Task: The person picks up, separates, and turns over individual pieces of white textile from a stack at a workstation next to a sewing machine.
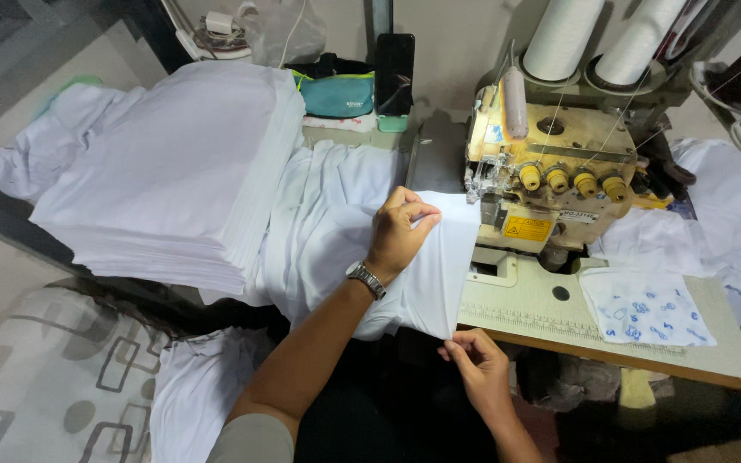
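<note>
A white cloth [435, 266] is held at the picture's centre: its upper edge is pinched in the closed grip of the left hand [400, 231], its lower corner in the closed grip of the right hand [478, 364] at 6 o'clock. A yellow rectangular warning label [527, 228] is seen on the sewing machine [551, 171] at 3 o'clock of the cloth, a stack of white fabric [173, 163] at 9 o'clock, and a blue-printed white piece [645, 307] on the bench [705, 360] at 4 o'clock.
</note>
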